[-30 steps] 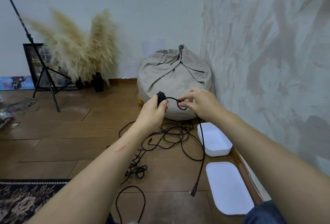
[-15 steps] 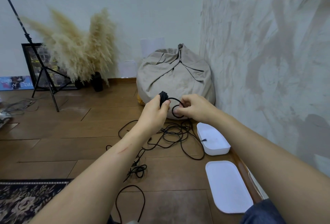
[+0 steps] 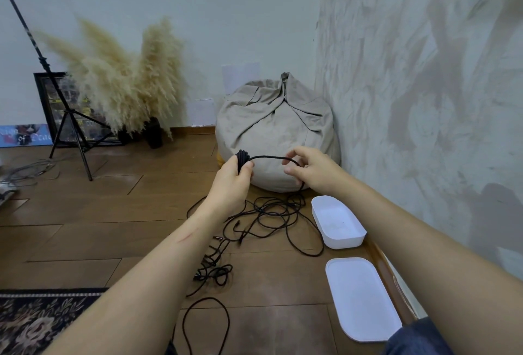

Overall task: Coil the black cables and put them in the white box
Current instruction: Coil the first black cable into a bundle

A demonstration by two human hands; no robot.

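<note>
My left hand (image 3: 232, 176) grips a tight bundle of coiled black cable (image 3: 242, 158), held up in front of the bean bag. From the bundle a free length of the same cable (image 3: 268, 157) arcs right to my right hand (image 3: 307, 170), which pinches it between thumb and fingers. Below my hands, a tangle of loose black cables (image 3: 271, 213) lies on the wooden floor. The open white box (image 3: 338, 223) stands on the floor to the right of the tangle, beside the wall.
The box's white lid (image 3: 362, 298) lies nearer me. A grey bean bag (image 3: 277, 128) fills the corner. Pampas grass (image 3: 124, 83), a tripod (image 3: 70, 125) and a framed picture stand at the back left. A patterned rug (image 3: 34, 320) lies bottom left. More cable (image 3: 206, 323) loops near my legs.
My right hand moved right and away from my left, drawing the small loop out into a longer arc of cable. The left hand kept its hold on the bundle.
</note>
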